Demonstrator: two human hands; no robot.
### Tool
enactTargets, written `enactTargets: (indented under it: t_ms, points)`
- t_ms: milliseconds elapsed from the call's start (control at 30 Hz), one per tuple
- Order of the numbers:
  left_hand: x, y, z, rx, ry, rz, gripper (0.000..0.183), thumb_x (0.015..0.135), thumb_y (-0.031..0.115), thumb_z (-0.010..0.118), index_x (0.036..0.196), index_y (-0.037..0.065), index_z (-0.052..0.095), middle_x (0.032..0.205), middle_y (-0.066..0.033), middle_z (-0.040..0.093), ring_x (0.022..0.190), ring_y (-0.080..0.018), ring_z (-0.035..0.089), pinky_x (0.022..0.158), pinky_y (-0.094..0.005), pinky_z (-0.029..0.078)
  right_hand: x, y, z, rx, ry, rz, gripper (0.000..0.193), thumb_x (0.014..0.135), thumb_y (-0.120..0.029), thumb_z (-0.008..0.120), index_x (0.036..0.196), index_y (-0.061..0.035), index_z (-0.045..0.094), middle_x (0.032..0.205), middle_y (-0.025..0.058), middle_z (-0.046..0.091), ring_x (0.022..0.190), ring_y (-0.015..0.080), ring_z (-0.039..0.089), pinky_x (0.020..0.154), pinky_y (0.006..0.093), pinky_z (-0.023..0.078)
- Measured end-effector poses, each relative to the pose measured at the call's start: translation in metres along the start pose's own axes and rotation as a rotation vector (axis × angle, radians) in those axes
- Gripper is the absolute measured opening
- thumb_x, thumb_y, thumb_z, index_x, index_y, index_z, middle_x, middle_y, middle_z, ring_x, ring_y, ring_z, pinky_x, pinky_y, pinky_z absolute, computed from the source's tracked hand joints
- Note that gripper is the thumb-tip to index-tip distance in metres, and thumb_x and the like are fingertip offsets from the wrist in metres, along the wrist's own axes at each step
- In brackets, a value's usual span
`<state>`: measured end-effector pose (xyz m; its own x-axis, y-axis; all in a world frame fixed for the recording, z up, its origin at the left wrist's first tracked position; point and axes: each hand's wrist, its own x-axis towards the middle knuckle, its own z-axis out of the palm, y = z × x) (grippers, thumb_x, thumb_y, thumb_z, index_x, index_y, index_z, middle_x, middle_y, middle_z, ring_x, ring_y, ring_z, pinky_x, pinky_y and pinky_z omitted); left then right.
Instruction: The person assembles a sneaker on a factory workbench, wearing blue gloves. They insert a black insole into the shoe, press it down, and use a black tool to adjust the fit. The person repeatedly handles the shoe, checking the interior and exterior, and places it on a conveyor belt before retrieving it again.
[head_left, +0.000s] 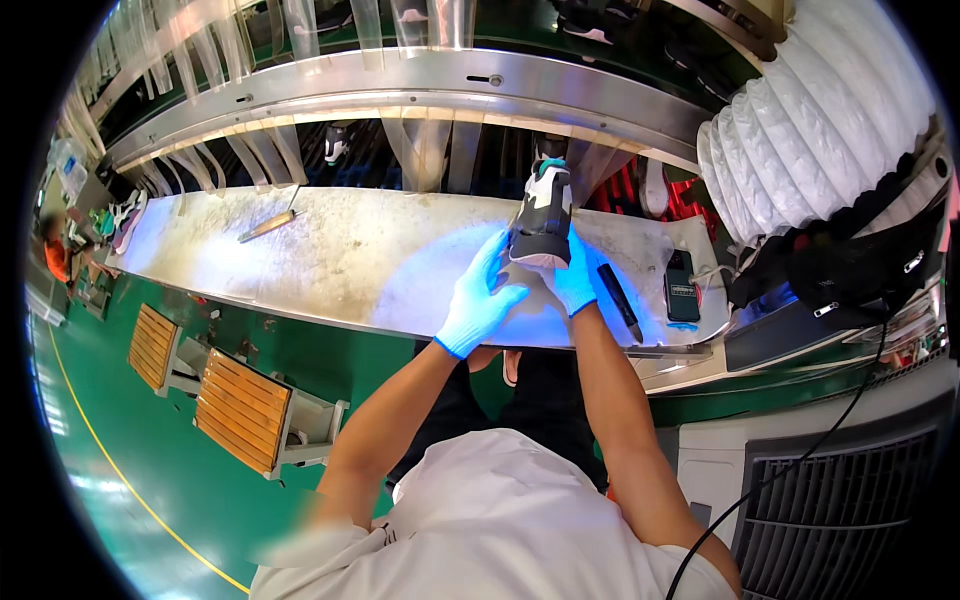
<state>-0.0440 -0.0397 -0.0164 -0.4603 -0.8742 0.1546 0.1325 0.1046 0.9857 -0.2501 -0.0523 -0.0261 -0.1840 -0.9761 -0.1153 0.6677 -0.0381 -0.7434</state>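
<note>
From where I stand, a black, white and teal shoe [545,208] is between the person's two gloved hands, over the near part of the long pale table [330,262], its dark rounded end toward the wearer and its teal part pointing away. The left hand [474,302] lies along the left of it: the fingers [489,258] point up and inward, their tips at the shoe's side, while the thumb stands well apart from them, below the shoe's near end. The right hand [574,278] is at the opposite side, its fingers upright against the shoe and partly hidden by it, so I cannot tell how firmly they close. Both forearms rise from below and draw toward each other, the left one [395,410] slanting up to the right, the right one [618,400] steeper and leaning slightly left, both elbows bent outward. Just beside the right hand lies a slim black tool [620,302], with a dark phone [681,286] farther right on the table. Well off to the left lies a tool with a wooden handle [268,226], and beyond the table clear plastic strips [415,155] hang below a metal rail [420,82]
</note>
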Motion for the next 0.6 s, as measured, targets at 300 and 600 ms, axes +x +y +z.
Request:
enactTargets:
  t_ms: [300,600]
  points:
    - [0.012,-0.015,0.015,-0.062,-0.057,-0.041,0.103,0.088,-0.005,0.084,0.177,0.005,0.031,0.171,-0.0161,0.048,0.157,-0.0313,0.05,0.127,-0.0442,0.045,0.029,0.025,-0.09,-0.308,-0.163,-0.111,0.052,0.117,-0.039,0.05,0.152,-0.0024,0.061,0.137,0.0227,0.074,0.115,0.0368,0.079,0.102,0.0548,0.066]
    - [0.015,-0.03,0.011,-0.145,0.003,-0.06,0.104,0.087,-0.005,0.085,0.176,0.002,0.032,0.165,-0.0207,0.052,0.152,-0.0289,0.054,0.126,-0.0428,0.046,0.005,-0.004,-0.023,0.092,-0.049,0.055,0.054,0.114,-0.036,0.063,0.157,-0.0054,0.056,0.139,0.0188,0.074,0.123,0.0336,0.076,0.105,0.0448,0.064]
